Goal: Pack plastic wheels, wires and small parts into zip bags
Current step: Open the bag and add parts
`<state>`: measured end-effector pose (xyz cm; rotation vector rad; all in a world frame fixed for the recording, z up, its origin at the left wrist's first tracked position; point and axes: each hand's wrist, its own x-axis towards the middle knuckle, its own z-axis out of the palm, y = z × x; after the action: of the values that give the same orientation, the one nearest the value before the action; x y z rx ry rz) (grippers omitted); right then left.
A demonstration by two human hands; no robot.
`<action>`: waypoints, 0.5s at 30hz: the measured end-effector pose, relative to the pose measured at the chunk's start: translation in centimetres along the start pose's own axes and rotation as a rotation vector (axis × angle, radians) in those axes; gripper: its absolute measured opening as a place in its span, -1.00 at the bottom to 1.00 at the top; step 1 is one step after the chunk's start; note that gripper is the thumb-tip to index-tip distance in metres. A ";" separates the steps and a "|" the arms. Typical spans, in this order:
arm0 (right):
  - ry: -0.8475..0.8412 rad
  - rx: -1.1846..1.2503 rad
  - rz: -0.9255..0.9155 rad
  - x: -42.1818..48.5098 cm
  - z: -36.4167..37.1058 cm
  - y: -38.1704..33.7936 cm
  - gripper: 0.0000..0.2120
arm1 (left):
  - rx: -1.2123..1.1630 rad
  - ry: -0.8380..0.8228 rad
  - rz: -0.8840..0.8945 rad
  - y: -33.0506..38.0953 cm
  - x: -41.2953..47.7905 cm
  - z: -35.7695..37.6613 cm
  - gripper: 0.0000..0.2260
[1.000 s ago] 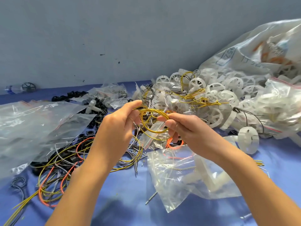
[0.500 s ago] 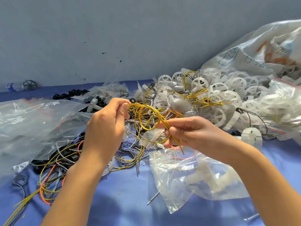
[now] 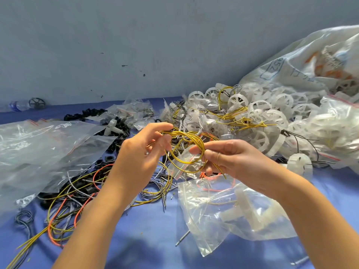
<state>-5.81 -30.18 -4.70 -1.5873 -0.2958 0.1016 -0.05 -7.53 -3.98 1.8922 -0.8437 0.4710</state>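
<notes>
Both hands are raised over a blue cloth (image 3: 145, 239) and share one bundle of yellow wire (image 3: 184, 134), wound into a loose coil that hangs between them, clear of the cloth; the left hand (image 3: 139, 152) pinches the coil's left side between thumb and curled fingers; the right hand (image 3: 233, 162) pinches the right side where the strands cross, thumb on top, the other fingers curled under, and a loose wire end pokes out below it. Just beneath the right hand lies a clear zip bag (image 3: 213, 220) on the cloth, its mouth towards the hands, with white plastic pieces and thin orange and yellow wires inside; a smaller bag with a red strip (image 3: 179, 172) lies just behind the coil. To the right a heap of white wheels (image 3: 258, 113) spreads along the wall (image 3: 116, 45), with more yellow and black wires tangled over it, and a big white sack (image 3: 310, 61) leans behind it; some wheels sit in clear bags at the far right. To the left a stack of flat bags (image 3: 38, 148) lies on the cloth; near it is a tangle of loose wires (image 3: 64, 200), yellow, orange, grey and black, over small black parts (image 3: 85, 114); a white cross-shaped piece (image 3: 113, 127) lies beyond the left hand; a metal pin (image 3: 182, 237) rests beside the bag.
</notes>
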 end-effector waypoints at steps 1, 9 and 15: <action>0.007 0.007 -0.001 0.0 0.0 0.0 -0.73 | 0.037 0.021 0.035 0.1 0.0 0.1 -0.84; 0.122 -0.138 0.012 -0.2 0.4 -0.7 -0.78 | 0.260 0.215 0.072 -0.8 0.1 -0.1 -0.87; 0.159 -0.098 -0.006 -0.4 -0.2 -1.1 -0.86 | 0.153 0.469 -0.204 -1.2 0.3 -1.3 -0.86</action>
<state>-6.32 -30.48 -3.63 -1.6813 -0.1832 -0.0447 1.08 -6.10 -3.99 1.8711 -0.3097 0.8291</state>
